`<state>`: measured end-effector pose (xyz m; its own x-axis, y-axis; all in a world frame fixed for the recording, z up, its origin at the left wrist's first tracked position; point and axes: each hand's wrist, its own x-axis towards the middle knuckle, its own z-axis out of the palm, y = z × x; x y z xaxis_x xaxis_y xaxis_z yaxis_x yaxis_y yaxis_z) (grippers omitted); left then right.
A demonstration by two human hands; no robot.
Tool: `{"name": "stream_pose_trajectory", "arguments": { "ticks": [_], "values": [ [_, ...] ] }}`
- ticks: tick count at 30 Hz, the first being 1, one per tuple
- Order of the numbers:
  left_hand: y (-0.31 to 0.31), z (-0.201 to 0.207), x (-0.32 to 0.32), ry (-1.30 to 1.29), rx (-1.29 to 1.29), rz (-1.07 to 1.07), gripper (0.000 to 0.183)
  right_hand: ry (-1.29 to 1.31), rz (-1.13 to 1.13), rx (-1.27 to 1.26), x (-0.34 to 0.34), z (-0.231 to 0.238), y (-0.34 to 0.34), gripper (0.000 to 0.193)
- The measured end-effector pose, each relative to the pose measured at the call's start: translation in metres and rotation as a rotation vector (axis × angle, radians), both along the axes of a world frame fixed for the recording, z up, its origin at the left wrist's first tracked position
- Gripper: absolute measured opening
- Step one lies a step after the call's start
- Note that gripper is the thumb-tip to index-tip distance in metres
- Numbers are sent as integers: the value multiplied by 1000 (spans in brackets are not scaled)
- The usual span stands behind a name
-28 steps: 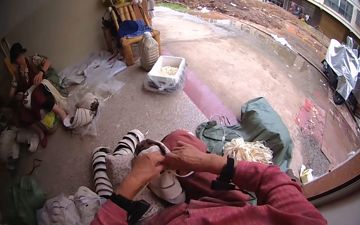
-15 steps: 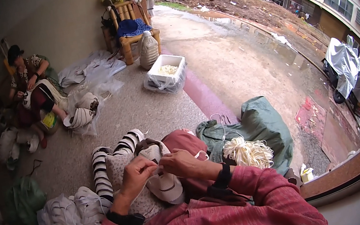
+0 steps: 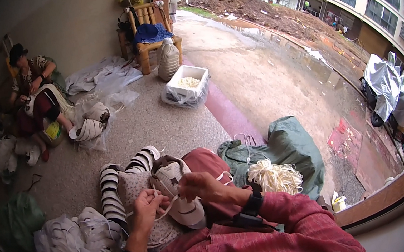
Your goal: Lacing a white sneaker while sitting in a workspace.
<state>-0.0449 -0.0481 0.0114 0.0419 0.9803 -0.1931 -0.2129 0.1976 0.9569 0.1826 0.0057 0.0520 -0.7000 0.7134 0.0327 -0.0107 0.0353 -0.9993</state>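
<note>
Shoe upper (image 3: 189, 213): cream and beige, brown around the collar opening, a perforated-looking panel near the collar, smooth rounded toe toward the wearer; it lies on the lap.
White lace (image 3: 169, 209): a thin, slack loop across the upper.
Left hand (image 3: 147, 208): fingertips pinched on the lace.
Right hand (image 3: 206, 186): apart from the left, above the upper, fingers curled; cannot tell whether they grip anything.
Lap cloth (image 3: 134, 185): pale, small-patterned, beside the upper.
Lace bundle (image 3: 274, 177): cream, loose, on a green bag (image 3: 299, 149).
</note>
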Motion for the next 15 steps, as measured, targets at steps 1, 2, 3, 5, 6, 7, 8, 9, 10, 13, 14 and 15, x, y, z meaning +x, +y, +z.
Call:
{"name": "stream_pose_trajectory", "arguments": {
  "ticks": [1, 2, 3, 5, 6, 7, 8, 9, 10, 13, 14, 15],
  "values": [
    [1, -1, 1, 8, -20, -21, 17, -29, 79, 66, 0, 5, -6, 10],
    [1, -2, 3, -4, 6, -39, 15, -133, 151, 99, 0, 11, -11, 9],
    [1, -4, 9, -10, 23, -36, 13, -137, 260, 94, 1, 17, -18, 10],
    [0, -6, 17, 6, 78, -24, 13, -77, 413, 423, 3, 33, -20, 14],
    [0, -7, 18, 24, 75, -20, 14, -115, 495, 521, 9, 42, -18, 14],
    [0, -6, 19, 39, 70, -32, 16, -167, 447, 324, 12, 49, -16, 13],
    [-1, -7, 19, 52, 74, -39, 17, -161, 403, 163, 16, 55, -13, 13],
    [-2, -7, 18, 44, 65, -57, 18, -195, 310, 134, 14, 59, -8, 12],
    [-4, -7, 17, 35, 64, -69, 20, -196, 234, 133, 15, 61, -4, 12],
    [-8, -9, 15, 29, 69, -57, 22, -162, 31, 93, 19, 58, 7, 12],
    [-9, -10, 16, 31, 72, -44, 23, -203, -38, 187, 18, 54, 10, 14],
    [-10, -10, 16, 113, 81, -42, 23, -246, -94, 272, 16, 50, 14, 15]
  ]
}}
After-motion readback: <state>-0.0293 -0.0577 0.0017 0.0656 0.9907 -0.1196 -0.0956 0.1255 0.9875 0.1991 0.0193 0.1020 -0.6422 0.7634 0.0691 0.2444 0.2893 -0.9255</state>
